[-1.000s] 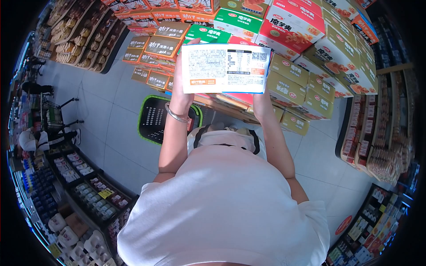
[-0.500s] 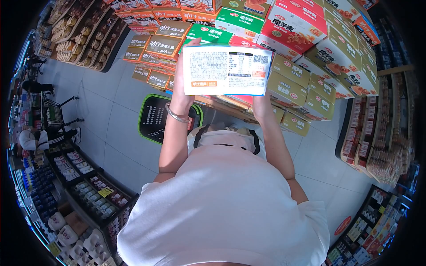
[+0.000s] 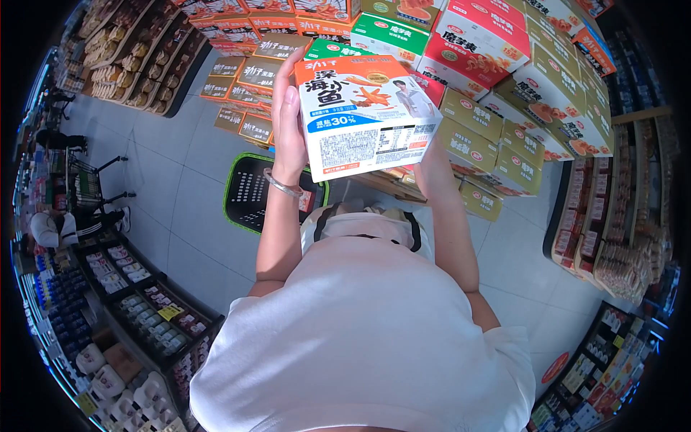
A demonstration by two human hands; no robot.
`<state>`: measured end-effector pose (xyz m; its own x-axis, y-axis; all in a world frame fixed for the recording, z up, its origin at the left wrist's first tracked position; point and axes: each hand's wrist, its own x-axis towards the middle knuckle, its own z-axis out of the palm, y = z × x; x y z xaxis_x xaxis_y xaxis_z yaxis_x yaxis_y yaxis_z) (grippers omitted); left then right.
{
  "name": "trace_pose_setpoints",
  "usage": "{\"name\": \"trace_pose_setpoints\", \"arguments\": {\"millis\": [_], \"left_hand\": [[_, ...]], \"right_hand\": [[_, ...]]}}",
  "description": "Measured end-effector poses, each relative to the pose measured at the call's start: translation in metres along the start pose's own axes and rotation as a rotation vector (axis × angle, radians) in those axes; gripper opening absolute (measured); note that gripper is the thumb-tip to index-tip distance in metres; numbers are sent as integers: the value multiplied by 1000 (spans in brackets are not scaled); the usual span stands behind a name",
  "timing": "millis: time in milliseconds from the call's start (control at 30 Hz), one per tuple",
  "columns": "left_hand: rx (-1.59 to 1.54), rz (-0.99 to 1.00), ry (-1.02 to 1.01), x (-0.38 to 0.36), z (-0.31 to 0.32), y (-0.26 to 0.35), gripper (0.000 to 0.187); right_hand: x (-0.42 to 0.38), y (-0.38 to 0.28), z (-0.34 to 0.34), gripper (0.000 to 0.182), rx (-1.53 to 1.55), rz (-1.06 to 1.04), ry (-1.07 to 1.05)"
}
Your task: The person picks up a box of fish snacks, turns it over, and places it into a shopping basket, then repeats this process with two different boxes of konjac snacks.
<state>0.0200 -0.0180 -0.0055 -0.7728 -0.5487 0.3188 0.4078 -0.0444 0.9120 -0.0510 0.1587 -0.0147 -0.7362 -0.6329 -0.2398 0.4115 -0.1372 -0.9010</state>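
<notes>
A snack box (image 3: 367, 111) with an orange and white top and a white printed side is held up in front of me, its top tilted toward the camera. My left hand (image 3: 289, 122) grips its left side, thumb along the edge, with a silver bangle on the wrist. At the lower right corner my right hand (image 3: 434, 167) supports it; most of those fingers are hidden behind the box. Behind it are stacked green cartons (image 3: 389, 36), red cartons (image 3: 475, 43) and olive-gold cartons (image 3: 468, 137).
A black shopping basket with a green rim (image 3: 229, 194) is on the tiled floor, left of my legs. Curved shelves of packaged goods (image 3: 137, 57) stand at far left, others (image 3: 604, 209) at right. A person (image 3: 54, 227) is beside a shopping cart (image 3: 86, 180) at left.
The box has tipped so that its orange top now shows above the printed side, which faced me before. Both hands have stayed on it.
</notes>
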Motion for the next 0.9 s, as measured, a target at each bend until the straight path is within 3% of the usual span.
{"name": "trace_pose_setpoints", "arguments": {"millis": [67, 233, 300, 400, 467, 567, 633, 700, 767, 900], "left_hand": [[46, 75, -13, 0, -6, -4, 60], [247, 321, -42, -1, -7, -4, 75], [230, 313, -40, -3, -3, -1, 78], [19, 111, -85, -7, -7, 0, 77], [-16, 118, -55, -4, -5, -1, 74], [-98, 116, 58, -6, 3, 2, 68], [-253, -116, 118, -9, 1, 2, 67], [-258, -309, 70, -15, 0, 5, 61], [-318, -371, -6, -18, 5, 13, 58], [-366, -420, -30, -19, 5, 13, 56]], "right_hand": [[2, -4, -1, 52, 230, 4, -52], [6, -1, -9, 59, 269, 2, -135], [5, 0, -10, 60, 283, -11, -178], [0, 0, -7, 72, 149, -10, -208], [-1, -2, -6, 78, 97, -97, -318], [-1, 5, -5, 79, 150, -140, -248], [0, 7, -3, 79, 142, -177, -226], [3, 9, -4, 79, 135, -215, -203], [8, 11, -7, 79, 1, -350, -166], [10, 16, -10, 78, -107, -349, -125]]}}
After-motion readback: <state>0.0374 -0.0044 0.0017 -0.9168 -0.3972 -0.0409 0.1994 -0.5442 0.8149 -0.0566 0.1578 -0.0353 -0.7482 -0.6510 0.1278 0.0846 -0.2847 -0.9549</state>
